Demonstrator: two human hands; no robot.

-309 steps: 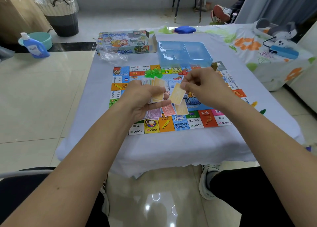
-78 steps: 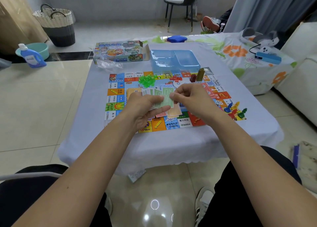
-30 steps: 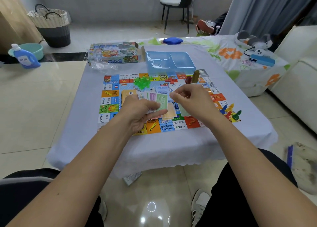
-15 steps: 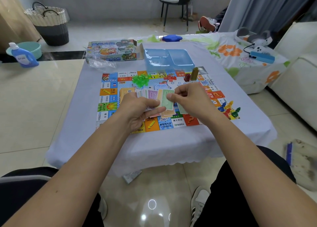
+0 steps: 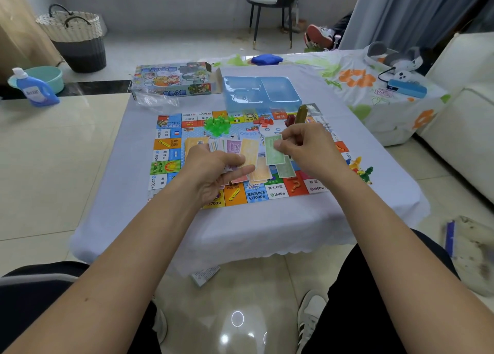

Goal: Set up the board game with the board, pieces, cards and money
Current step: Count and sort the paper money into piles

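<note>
The colourful game board (image 5: 165,150) lies flat on the white-covered table (image 5: 374,193). My left hand (image 5: 213,169) grips a fanned stack of paper money (image 5: 238,150) over the board's middle. My right hand (image 5: 307,150) pinches one green banknote (image 5: 272,153) just right of the fan. Sorted notes (image 5: 286,169) lie on the board beneath my hands. Green plastic houses (image 5: 216,125) and red hotels (image 5: 263,121) are piled near the far edge. Coloured pawns (image 5: 361,168) stand off the board's right side.
A blue plastic tray (image 5: 262,91) and the game box (image 5: 173,81) stand at the table's far side, with a clear bag (image 5: 155,101) beside them. A card lies on the floor (image 5: 205,274) under the near edge. A sofa (image 5: 467,129) is to the right.
My right hand has drawn a green note away from the fan to the right. Over the earlier frames, notes went from the left-hand stack onto piles on the board.
</note>
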